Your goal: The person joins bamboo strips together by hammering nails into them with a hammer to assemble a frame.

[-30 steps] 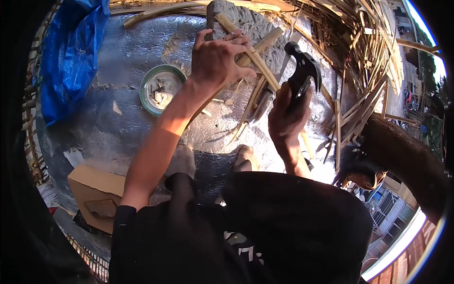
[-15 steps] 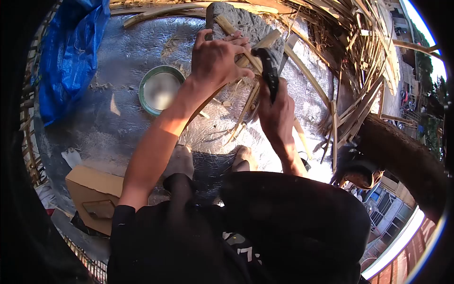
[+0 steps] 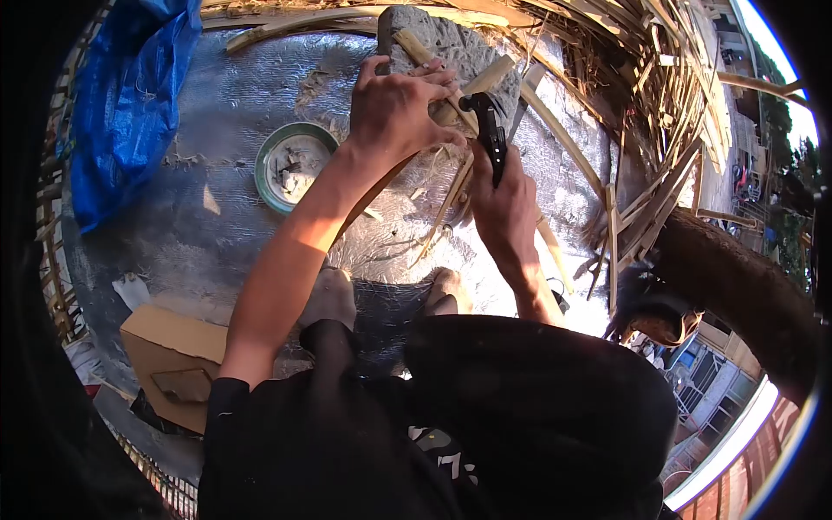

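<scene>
My left hand [image 3: 394,113] presses a wooden strip [image 3: 414,45] onto a rough grey stone block [image 3: 433,33], with its fingers over the strip and its thumb stretched toward the right. A second wooden piece [image 3: 490,74] lies crosswise beneath that strip. My right hand [image 3: 505,199] is closed round the black handle of a hammer [image 3: 490,130]. The hammer's head is at the strip, just right of my left fingers; whether it touches is too small to tell. Behind the hammer, a flat grey blade [image 3: 520,114] shows partly.
A green-rimmed round tin [image 3: 263,165] with scraps in it sits left of my left forearm. Blue tarp [image 3: 130,121] lies at the far left, a cardboard box [image 3: 173,334] at the lower left. Split wood strips [image 3: 676,95] pile up at the upper right, near a thick log [image 3: 737,269].
The hammer and my right hand have moved left and up, from beside the block to the strip. My left hand has stayed on the strip.
</scene>
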The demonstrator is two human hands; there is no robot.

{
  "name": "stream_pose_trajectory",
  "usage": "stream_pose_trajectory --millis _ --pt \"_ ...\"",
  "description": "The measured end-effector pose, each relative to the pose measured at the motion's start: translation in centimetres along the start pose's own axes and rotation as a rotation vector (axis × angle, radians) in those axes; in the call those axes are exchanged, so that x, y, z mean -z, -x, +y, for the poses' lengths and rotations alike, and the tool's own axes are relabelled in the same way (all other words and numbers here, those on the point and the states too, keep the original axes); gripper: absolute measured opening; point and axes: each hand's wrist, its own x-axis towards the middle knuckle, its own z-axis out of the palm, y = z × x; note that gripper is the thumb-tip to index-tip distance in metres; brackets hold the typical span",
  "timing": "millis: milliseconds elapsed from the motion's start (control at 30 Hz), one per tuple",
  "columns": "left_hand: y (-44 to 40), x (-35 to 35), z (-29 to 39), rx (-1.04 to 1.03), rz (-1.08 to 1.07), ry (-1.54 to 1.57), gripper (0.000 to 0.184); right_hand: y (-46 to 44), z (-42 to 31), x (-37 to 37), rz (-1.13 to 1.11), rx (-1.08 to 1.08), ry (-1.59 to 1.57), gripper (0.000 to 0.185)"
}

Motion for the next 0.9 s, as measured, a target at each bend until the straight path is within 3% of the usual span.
stream_pose_trajectory --millis 67,100,133,200,233,267,333,367,400,467,533,567,600,667,733,800,867,900 --pt "-0.1 0.2 0.0 0.022 -0.016 -0.004 0.065 0.7 -0.3 0.1 0.259 0.178 -0.139 0.027" --pt "0.1 -0.3 -0.2 -0.02 0.059 0.021 0.065 0.8 1.4 -1.8 0.426 0.141 -0.239 0.028" --pt "-0.1 -0.2 0.0 -0.021 0.055 0.026 0.065 0.6 0.6 -1.4 0.363 0.165 -0.011 0.028" --pt "-0.2 0.1 0.1 0.04 0.001 0.002 0.066 -0.7 1.1 -0.8 0.08 -0.051 0.021 0.029" --pt "-0.4 0.2 0.0 0.006 0.019 0.023 0.066 -0.6 -0.3 1.0 0.008 -0.052 -0.053 0.028" --pt "-1.0 0.1 -0.4 0.009 0.032 0.023 0.066 -1.1 0.0 0.4 0.009 -0.04 -0.047 0.028" --pt "0.0 0.1 0.0 0.012 -0.008 0.033 0.069 0.8 1.1 -1.8 0.416 0.163 -0.137 0.027" --pt "-0.1 0.2 0.1 0.024 -0.017 0.014 0.066 0.1 1.2 -1.6 0.232 0.254 0.106 0.027" --pt "0.1 0.3 -0.1 0.027 -0.017 0.005 0.066 -0.2 1.0 -1.8 0.076 0.155 0.102 0.025" --pt "-0.2 0.1 -0.2 0.008 -0.011 0.008 0.064 0.1 0.1 -0.2 0.049 0.096 -0.017 0.024" --pt "0.3 0.0 0.4 0.039 -0.056 0.004 0.064 0.4 -0.2 -1.2 0.351 0.177 -0.209 0.026" --pt "0.5 -0.2 0.5 0.022 -0.017 0.019 0.065 0.0 0.9 -2.0 0.418 0.273 -0.075 0.027" --pt "-0.1 -0.2 -0.1 0.002 0.045 0.016 0.067 -0.7 0.3 -0.8 0.094 0.113 0.123 0.025" --pt "0.0 -0.5 -0.3 -0.028 0.069 0.015 0.067 -1.1 -0.3 0.3 -0.029 0.013 0.047 0.026" --pt "-0.1 -0.3 -0.3 0.001 0.049 0.007 0.067 0.1 -1.6 0.7 0.202 0.115 -0.129 0.03" --pt "-0.2 -0.4 -0.2 -0.004 0.081 -0.001 0.067 -0.1 0.4 -0.2 0.361 0.221 -0.008 0.031" --pt "-0.3 0.0 -0.3 -0.005 0.01 0.018 0.072 -0.7 0.7 -0.1 -0.011 -0.001 0.101 0.03" --pt "-0.4 0.3 -0.2 0.022 -0.032 0.009 0.074 -0.4 0.8 0.1 0.034 0.05 0.035 0.031"
